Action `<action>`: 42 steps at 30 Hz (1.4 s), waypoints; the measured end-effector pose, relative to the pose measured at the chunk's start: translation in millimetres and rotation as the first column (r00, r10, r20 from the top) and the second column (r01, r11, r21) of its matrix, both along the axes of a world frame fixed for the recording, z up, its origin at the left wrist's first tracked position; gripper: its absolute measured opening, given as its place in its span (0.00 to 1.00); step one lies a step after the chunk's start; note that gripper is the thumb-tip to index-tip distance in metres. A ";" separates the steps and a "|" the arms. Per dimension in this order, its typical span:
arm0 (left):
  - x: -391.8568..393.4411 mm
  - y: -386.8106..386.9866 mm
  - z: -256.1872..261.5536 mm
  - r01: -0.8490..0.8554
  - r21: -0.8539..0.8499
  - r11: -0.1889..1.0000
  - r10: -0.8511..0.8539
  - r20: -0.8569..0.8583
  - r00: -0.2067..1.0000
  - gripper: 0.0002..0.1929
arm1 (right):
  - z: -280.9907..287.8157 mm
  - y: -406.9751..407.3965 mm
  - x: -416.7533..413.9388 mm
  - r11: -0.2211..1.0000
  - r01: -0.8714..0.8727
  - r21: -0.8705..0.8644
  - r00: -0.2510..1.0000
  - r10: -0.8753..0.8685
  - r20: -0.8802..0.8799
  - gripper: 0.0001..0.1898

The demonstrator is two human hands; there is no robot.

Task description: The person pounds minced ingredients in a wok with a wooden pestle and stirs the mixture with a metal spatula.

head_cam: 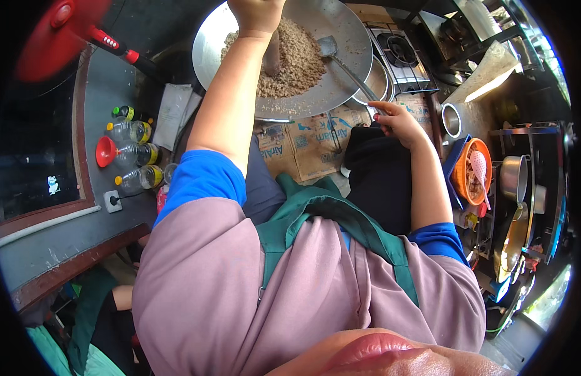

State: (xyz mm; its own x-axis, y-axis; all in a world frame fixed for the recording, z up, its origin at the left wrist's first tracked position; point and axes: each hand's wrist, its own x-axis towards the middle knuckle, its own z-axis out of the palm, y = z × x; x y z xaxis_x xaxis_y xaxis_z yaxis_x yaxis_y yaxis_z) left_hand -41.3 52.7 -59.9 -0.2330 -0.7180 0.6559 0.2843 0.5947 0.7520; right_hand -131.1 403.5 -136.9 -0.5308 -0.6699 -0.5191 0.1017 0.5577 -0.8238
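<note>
A wide metal wok (pixel 351 28) lies before me with a mound of crumbly brown food (pixel 299 58) in it. My left hand (pixel 256 19), partly cut off by the top edge, is closed around the upper part of a thick brown pestle-like tool (pixel 272 58). That tool's lower end stands in the food; its top is hidden by the hand. On the wok's right side, my right hand (pixel 398 123) grips the handle of a metal spatula (pixel 349 73). The spatula's blade rests inside the wok at the edge of the mound.
Flattened cardboard (pixel 314 157) covers the floor below the wok. A gas stove (pixel 398 51) stands to the right, near a metal pot (pixel 379 80). Farther right is an orange basket (pixel 487 157) with a pink slotted spoon (pixel 478 164). Plastic bottles (pixel 133 152) and a red fan (pixel 60 42) are at left.
</note>
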 end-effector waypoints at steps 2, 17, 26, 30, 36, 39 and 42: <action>-3.8 9.9 6.7 0.027 -0.021 0.999 -0.029 -0.067 0.997 0.12 | 0.3 2.6 2.1 0.999 0.029 0.021 1.000 -0.029 -0.003 0.22; 29.2 2.3 38.7 -0.059 -0.067 0.996 0.053 -0.084 0.995 0.10 | -0.9 1.0 2.6 0.999 0.010 0.043 0.999 -0.009 -0.032 0.22; 19.2 -14.8 6.6 -0.103 -0.025 0.994 0.102 -0.027 0.994 0.12 | -2.6 -7.3 3.1 0.998 -0.037 0.050 0.998 0.039 -0.053 0.23; 22.6 -7.4 29.2 -0.141 -0.100 0.985 0.129 -0.124 0.984 0.12 | -6.3 0.8 2.1 0.999 0.008 0.036 1.000 -0.007 -0.027 0.23; 48.7 -4.5 65.3 -0.051 -0.020 0.999 0.048 -0.124 0.991 0.10 | 0.9 2.9 3.6 0.998 0.005 0.060 0.998 -0.002 -0.060 0.23; 25.1 -59.4 -17.1 -0.355 -0.187 0.916 0.330 -0.152 0.932 0.14 | 0.0 -13.9 3.7 0.988 -0.055 0.146 0.984 0.078 -0.161 0.26; 19.8 -39.1 -19.5 -0.216 -0.150 0.965 0.203 -0.094 0.975 0.14 | -25.2 -15.8 -1.9 0.853 -0.051 0.519 0.635 0.429 -0.643 0.30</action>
